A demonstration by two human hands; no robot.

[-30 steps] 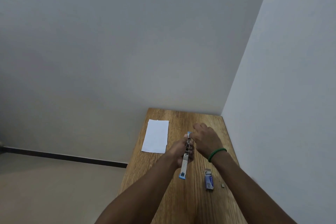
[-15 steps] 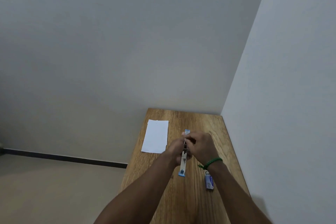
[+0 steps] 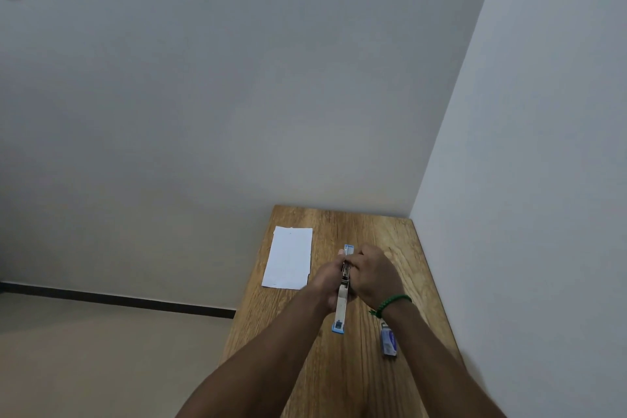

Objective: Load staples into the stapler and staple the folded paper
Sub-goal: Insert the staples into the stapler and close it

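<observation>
Both hands meet over the table [image 3: 373, 224]: left hand [image 3: 327, 278] grips the opened stapler [image 3: 342, 305], right hand [image 3: 373, 273] pinches at its middle; paper [image 3: 290, 258] lies left of the fingers, staple box [image 3: 389, 343] behind the right wrist

Bare wood-grain bench [image 3: 369, 224] lies open beyond the hands and near its front edge, while the white folded paper [image 3: 290, 258] crowds the left edge, the small blue-and-white staple box [image 3: 389, 343] the right, beside the white wall [image 3: 526, 180].

My arms are bare, no sleeves showing. I wear a green braided bracelet [image 3: 390, 304] on my right wrist.
</observation>
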